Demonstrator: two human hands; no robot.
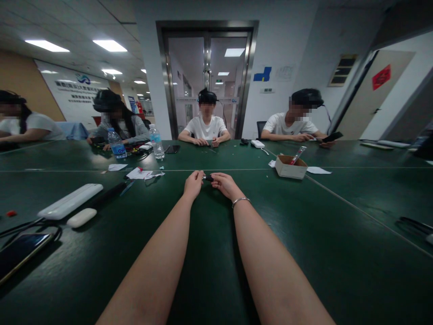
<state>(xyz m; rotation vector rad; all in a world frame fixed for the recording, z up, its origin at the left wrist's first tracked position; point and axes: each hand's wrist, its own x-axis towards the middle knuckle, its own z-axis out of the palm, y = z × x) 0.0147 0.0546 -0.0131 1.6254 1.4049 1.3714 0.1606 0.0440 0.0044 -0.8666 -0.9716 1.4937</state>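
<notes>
Your dark green tabletop (304,234) carries everything, and both of your forearms reach out over it to meet at one spot straight ahead. Well off to the left of that meeting point lie a long white case (70,201) and a smaller white oval piece (81,217), with a phone (20,253) nearer to you still; beyond and to the right of your hands stands an open cardboard box (291,166) with a red-and-white stick leaning in it. Your left hand (193,184) and right hand (225,184) face each other, fingertips pressed together on a small black part (208,178) held between them just above the tabletop. It is too small to tell whether it is one piece or two being joined. As a judgement, you are mid-work on it: the part is in both grips, not set down, and nothing finished shows beside them.
</notes>
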